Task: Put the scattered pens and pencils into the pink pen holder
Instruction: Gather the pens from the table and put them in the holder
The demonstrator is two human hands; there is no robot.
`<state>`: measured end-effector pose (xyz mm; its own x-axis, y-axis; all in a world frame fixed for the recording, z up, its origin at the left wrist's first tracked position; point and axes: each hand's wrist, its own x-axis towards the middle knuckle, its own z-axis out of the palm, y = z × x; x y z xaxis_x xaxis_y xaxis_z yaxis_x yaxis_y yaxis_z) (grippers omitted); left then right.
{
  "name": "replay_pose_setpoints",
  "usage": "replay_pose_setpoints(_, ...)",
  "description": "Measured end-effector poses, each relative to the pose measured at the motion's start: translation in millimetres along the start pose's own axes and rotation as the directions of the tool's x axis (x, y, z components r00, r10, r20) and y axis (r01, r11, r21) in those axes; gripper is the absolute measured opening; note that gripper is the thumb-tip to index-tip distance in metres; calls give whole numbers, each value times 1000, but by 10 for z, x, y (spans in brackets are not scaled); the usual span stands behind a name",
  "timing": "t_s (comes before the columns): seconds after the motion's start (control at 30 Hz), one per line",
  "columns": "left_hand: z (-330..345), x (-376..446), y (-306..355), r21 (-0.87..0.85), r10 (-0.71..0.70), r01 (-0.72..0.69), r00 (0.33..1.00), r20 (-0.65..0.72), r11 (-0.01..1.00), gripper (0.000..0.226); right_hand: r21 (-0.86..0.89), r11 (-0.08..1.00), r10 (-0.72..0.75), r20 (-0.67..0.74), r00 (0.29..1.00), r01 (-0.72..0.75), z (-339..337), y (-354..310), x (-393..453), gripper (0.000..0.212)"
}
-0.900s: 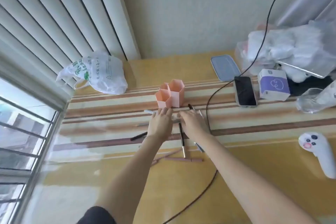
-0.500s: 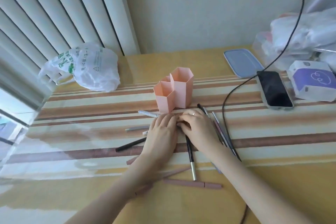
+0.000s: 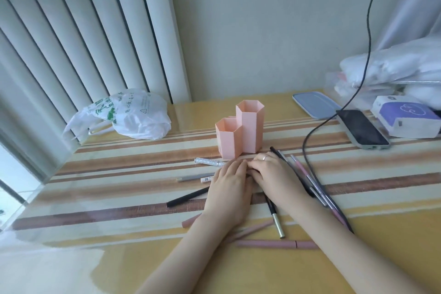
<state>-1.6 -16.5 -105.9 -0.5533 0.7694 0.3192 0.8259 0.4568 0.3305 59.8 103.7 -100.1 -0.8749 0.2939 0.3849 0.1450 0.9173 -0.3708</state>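
Near the middle of the desk (image 3: 358, 246), just in front of the holder (image 3: 238, 131), my left hand (image 3: 230, 194) and right hand (image 3: 274, 176) lie palm down, side by side, touching at the fingertips. Both sets of fingers rest flat and relaxed over the pens; I cannot tell whether anything is actually pinched beneath them.

Nothing shows above the rims of the holder's hexagonal cups, so I judge the task is only at its start: I am gathering the pens before the first pick.

Pens lie all round my hands. A silver pen (image 3: 208, 162) sits just left of the holder's base. A grey pencil (image 3: 194, 177) and a black pen (image 3: 188, 196) lie towards the left edge. A gold-tipped pen (image 3: 276, 221) runs out from under my right hand towards me, and a pink pen (image 3: 278, 244) lies crosswise nearer the front edge. A bundle of slim pens (image 3: 307, 179) lies to the right of my right hand, beside the cable (image 3: 307, 136).

Next I should close my fingers round one pen or a small bunch, lift it upright, and lower it into a cup without knocking the light holder over.
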Motion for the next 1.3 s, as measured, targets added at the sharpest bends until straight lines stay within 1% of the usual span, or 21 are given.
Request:
replay_pose_setpoints(0.07, -55, 14, -16, -160, -26, 27, 1000, 6, 987, 47, 6, 1000, -10, -11, 1000, 10, -16, -2, 2, 19)
replay_pose_setpoints(0.13, -138, 28, -36, -338, -79, 78, 997, 10, 938, 44, -1, 1000, -21, -10, 1000, 21, -20, 0, 6, 17)
replay_pose_setpoints(0.17, -186, 43, -58, -406, -116, 107, 993, 3, 908, 43, -9, 1000, -18, -5, 1000, 18, -21, -1, 7, 17)
replay_pose_setpoints(0.23, -306, 80, -142, -476, -198, 155, 979, -40, 865, 41, -2, 1000, 1, 7, 1000, -1, -28, 1, 12, 19)
replay_pose_setpoints(0.3, -433, 100, -295, -485, -266, 208, 963, -52, 849, 37, 8, 1000, 21, 18, 1000, -21, -33, 11, 15, 22)
replay_pose_setpoints(0.33, -493, 88, -385, -481, -275, 240, 961, -3, 844, 34, 12, 1000, 27, 22, 999, -27, -35, 12, 14, 23)
replay_pose_setpoints(0.4, -595, 26, -558, -429, -238, 279, 960, 149, 859, 25, 28, 999, 31, 17, 999, -32, -22, 16, 12, 22)
replay_pose_setpoints(0.47, -641, -45, -662, -320, -203, 265, 955, 215, 910, 23, 37, 999, 34, 12, 999, -34, -14, 16, 17, 19)
replay_pose_setpoints(0.53, -629, -115, -684, -272, -203, 248, 962, 183, 930, 26, 37, 999, 30, 18, 999, -31, -26, 7, 21, 15)
replay_pose_setpoints(0.67, -544, -234, -686, -324, -219, 217, 975, 31, 921, 26, 13, 1000, 3, 15, 1000, -3, -79, -63, 5, 7)
replay_pose_setpoints(0.77, -502, -250, -713, -345, -245, 227, 969, -11, 911, 30, 14, 999, -41, 15, 999, 40, -104, -92, -10, 11)
replay_pose_setpoints(0.83, -487, -259, -709, -326, -226, 204, 974, -32, 923, 32, 30, 997, -72, 6, 997, 72, -105, -113, -29, 10)
replay_pose_setpoints(0.87, -477, -263, -706, -317, -212, 191, 977, -32, 929, 34, 58, 995, -76, 1, 997, 76, -96, -123, -34, 9)
replay_pose_setpoints(0.93, -465, -270, -699, -319, -193, 174, 981, -26, 932, 36, 192, 980, -57, -18, 998, 60, -90, -142, -42, 7)
replay_pose_setpoints(0.97, -475, -271, -698, -354, -204, 184, 979, -20, 917, 34, 279, 960, -34, -21, 999, 39, -89, -155, -43, 7)
replay_pose_setpoints(1.0, -502, -271, -693, -434, -238, 210, 971, -11, 876, 34, 361, 933, -1, -25, 1000, 10, -93, -166, -39, 7)
replay_pose_setpoints(1.07, -570, -281, -715, -623, -325, 245, 946, -16, 743, 42, 498, 866, 93, -60, 994, -51, -103, -149, -23, 9)
replay_pose_setpoints(1.1, -601, -289, -738, -675, -355, 243, 934, -30, 696, 46, 555, 828, 144, -77, 987, -77, -112, -133, -21, 11)
replay_pose_setpoints(1.2, -700, -301, -782, -733, -388, 233, 920, -46, 639, 44, 710, 692, 266, -77, 961, -134, -149, -107, 6, 13)
replay_pose_setpoints(1.27, -766, -309, -752, -748, -352, 192, 934, -60, 635, 34, 780, 610, 277, -46, 960, -139, -193, -122, 37, 10)
replay_pose_setpoints(1.3, -797, -311, -699, -743, -309, 173, 950, -47, 646, 31, 809, 574, 252, -27, 967, -127, -218, -156, 67, 10)
